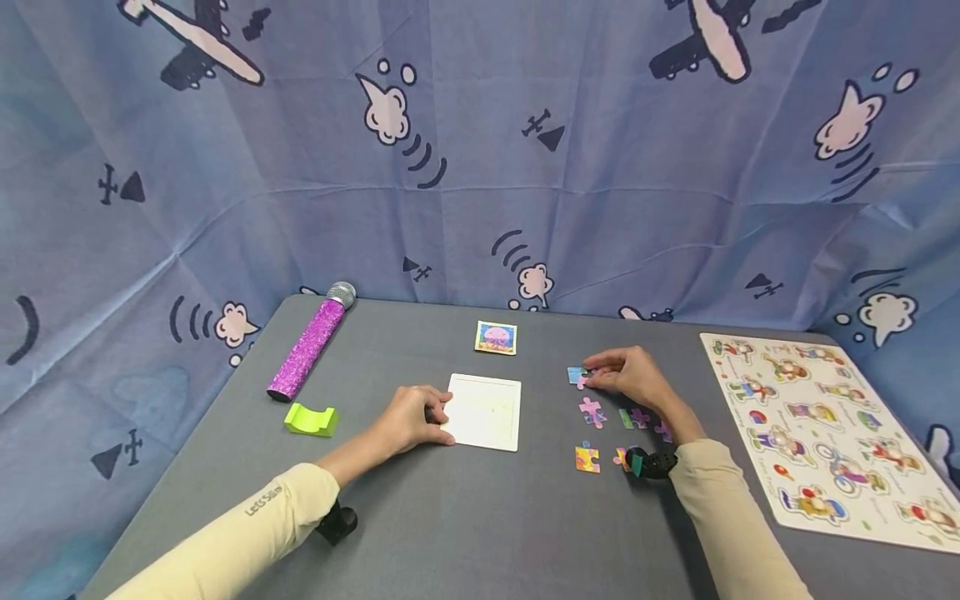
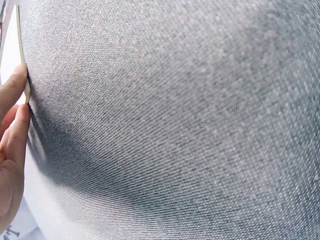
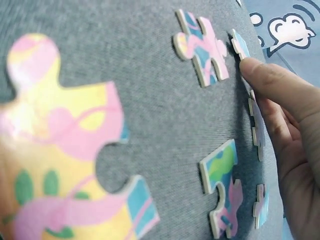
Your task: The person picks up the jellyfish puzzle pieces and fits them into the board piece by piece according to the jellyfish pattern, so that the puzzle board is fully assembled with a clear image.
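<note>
At the table's middle lies a flat white puzzle tray (image 1: 483,412) with a raised rim. My left hand (image 1: 408,418) grips its left side, with thumb and fingers at the edge; the left wrist view catches the fingertips on the tray's border (image 2: 22,92). To the right, my right hand (image 1: 628,375) pinches a blue and pink jigsaw piece (image 1: 576,377), thumb tip at its edge in the right wrist view; the other fingertips are partly hidden. Nearer me are a pink piece (image 1: 592,412), a green and pink one (image 1: 634,418) and a yellow one (image 1: 587,457).
Behind the tray sits a small jellyfish picture card (image 1: 496,337). A glittery purple microphone (image 1: 309,346) and a lime green stand (image 1: 311,420) lie at left. A large picture board (image 1: 825,433) covers the right side. A blue printed curtain (image 1: 480,192) hangs behind the table.
</note>
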{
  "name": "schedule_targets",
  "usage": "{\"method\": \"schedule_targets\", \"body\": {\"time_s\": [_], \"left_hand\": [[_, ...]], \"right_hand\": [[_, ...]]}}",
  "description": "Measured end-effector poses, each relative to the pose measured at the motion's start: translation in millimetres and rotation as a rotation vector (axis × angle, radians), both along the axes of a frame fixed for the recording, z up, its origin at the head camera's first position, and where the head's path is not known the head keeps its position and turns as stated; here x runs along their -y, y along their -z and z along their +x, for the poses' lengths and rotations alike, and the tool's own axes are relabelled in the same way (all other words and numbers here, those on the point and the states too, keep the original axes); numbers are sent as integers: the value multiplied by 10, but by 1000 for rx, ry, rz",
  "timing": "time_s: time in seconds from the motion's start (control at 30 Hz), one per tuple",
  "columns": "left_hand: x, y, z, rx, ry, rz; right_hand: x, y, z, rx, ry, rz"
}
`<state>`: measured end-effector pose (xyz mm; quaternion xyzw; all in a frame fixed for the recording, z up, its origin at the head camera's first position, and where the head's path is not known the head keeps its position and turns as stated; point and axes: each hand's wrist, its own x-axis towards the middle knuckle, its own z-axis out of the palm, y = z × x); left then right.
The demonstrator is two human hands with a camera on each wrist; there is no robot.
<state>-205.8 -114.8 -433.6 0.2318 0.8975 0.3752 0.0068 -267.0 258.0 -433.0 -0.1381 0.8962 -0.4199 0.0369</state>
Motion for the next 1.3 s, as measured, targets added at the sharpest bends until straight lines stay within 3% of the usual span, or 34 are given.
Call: {"method": "schedule_targets", "body": {"time_s": [0.3, 0.67, 0.87, 1.3], "left_hand": [[-6, 1, 4, -6, 1, 7], [-26, -20, 6, 17, -22, 8], [-19, -19, 12, 31, -24, 10], [-19, 1, 26, 26, -37, 12]], "right_hand": [[-13, -5, 20, 22, 15, -72], [-22, -3, 93, 174, 44, -237], [-13, 15, 128, 194, -1, -334], [173, -59, 147, 187, -11, -298]]}}
